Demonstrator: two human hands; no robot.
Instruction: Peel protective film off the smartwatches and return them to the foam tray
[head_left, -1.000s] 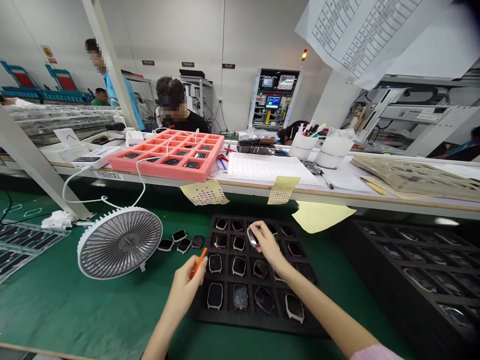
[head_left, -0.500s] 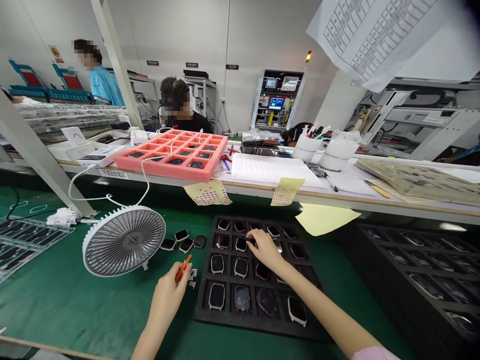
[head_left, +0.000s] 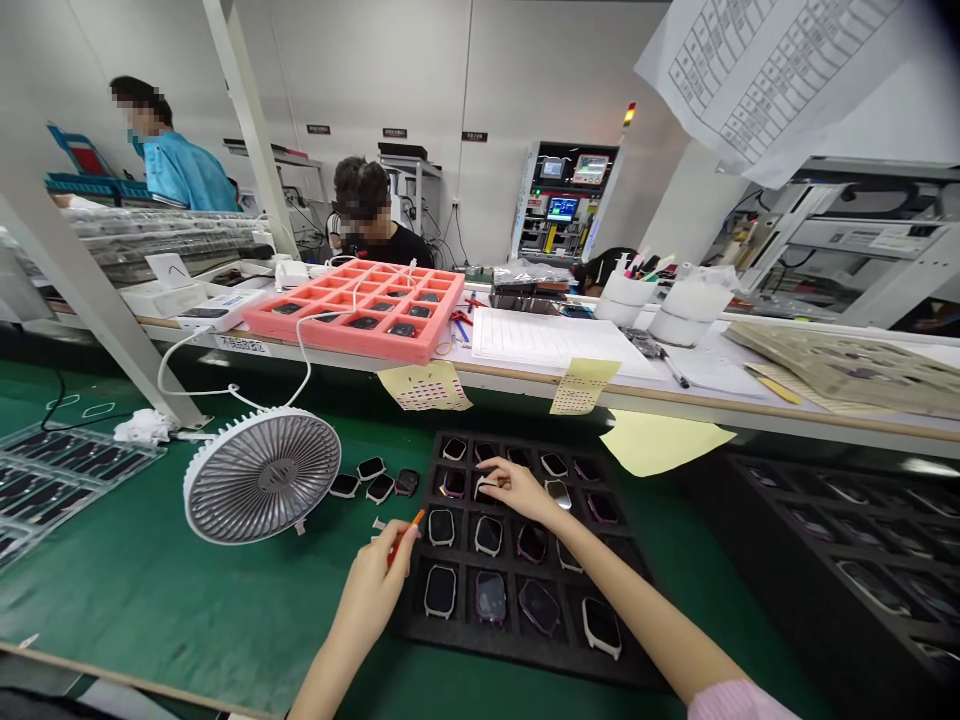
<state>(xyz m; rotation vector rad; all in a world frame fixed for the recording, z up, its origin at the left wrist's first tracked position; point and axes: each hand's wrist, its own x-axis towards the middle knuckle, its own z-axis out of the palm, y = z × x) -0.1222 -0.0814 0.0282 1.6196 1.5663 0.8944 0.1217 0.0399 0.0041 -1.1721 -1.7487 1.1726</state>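
Note:
My left hand [head_left: 379, 565] is closed around a slim orange pen-like tool [head_left: 406, 538], its tip pointing up toward the left edge of a black foam tray [head_left: 517, 655]. Smartwatches, some with pale frames and some purple, lie in the tray's square compartments, screens mostly up. Over the second row, my right hand [head_left: 525, 495] has its thumb and fingers on a pale-framed smartwatch [head_left: 482, 490], most of which the hand hides. Several more watches [head_left: 380, 488] lie on the green mat left of the tray. Small pale pieces [head_left: 379, 524] are beside my left hand.
A white fan [head_left: 262, 475] stands on the left of the green mat. Another black tray [head_left: 817, 560] of watches is at right. On the shelf above are a pink foam tray [head_left: 337, 335], papers [head_left: 540, 335] and white pots [head_left: 624, 298]. A co-worker [head_left: 375, 220] sits beyond.
My left hand has moved right with the orange tool, up to the tray's edge. My right hand has shifted slightly left, onto the pale-framed smartwatch. The view has turned a little left.

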